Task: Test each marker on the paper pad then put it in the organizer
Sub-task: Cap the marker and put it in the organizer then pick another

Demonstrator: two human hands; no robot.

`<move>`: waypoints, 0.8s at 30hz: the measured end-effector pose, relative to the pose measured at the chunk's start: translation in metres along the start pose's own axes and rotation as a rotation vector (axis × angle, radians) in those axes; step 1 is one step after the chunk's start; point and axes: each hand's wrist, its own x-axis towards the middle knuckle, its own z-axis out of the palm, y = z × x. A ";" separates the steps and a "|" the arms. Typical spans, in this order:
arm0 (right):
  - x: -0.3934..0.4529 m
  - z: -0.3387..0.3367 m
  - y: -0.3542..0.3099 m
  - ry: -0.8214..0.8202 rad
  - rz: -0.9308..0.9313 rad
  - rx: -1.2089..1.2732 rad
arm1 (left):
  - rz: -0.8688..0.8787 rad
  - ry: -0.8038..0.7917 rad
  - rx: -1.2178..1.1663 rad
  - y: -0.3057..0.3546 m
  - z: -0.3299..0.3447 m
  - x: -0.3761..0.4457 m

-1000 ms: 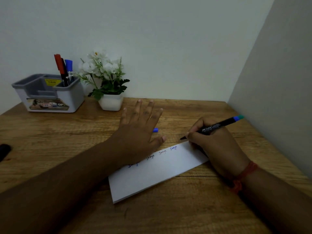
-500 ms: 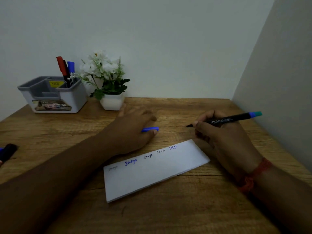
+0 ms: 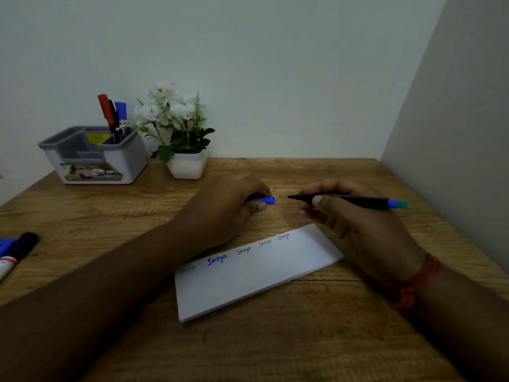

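My right hand (image 3: 355, 224) grips a thin black marker (image 3: 358, 201) with a blue-green end, held level above the desk, tip pointing left. My left hand (image 3: 228, 210) pinches its blue cap (image 3: 263, 200), a short gap from the tip. The white paper pad (image 3: 256, 274) lies just in front of both hands, with several small handwritten words along its far edge. The grey-and-white organizer (image 3: 93, 158) stands at the back left and holds a red, a black and a blue marker (image 3: 113, 117).
A white pot of white flowers (image 3: 181, 139) stands beside the organizer. More markers (image 3: 15, 255) lie at the desk's left edge. A wall closes in the right side of the wooden desk (image 3: 275, 340).
My right hand lifted the marker off the pad and turned it level. My left hand left the pad, picked up the blue cap and brought it near the tip.
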 end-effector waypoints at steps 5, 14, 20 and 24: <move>-0.003 0.001 0.000 -0.050 -0.017 -0.023 | 0.049 0.036 0.000 0.002 0.000 0.000; -0.005 0.006 -0.005 -0.059 -0.024 -0.122 | 0.130 0.031 0.034 0.004 0.003 0.000; -0.004 0.006 -0.005 -0.068 -0.024 -0.116 | 0.136 0.039 0.014 0.004 0.003 -0.001; -0.003 0.006 -0.004 -0.045 -0.057 -0.205 | 0.161 0.038 0.015 0.007 0.003 0.000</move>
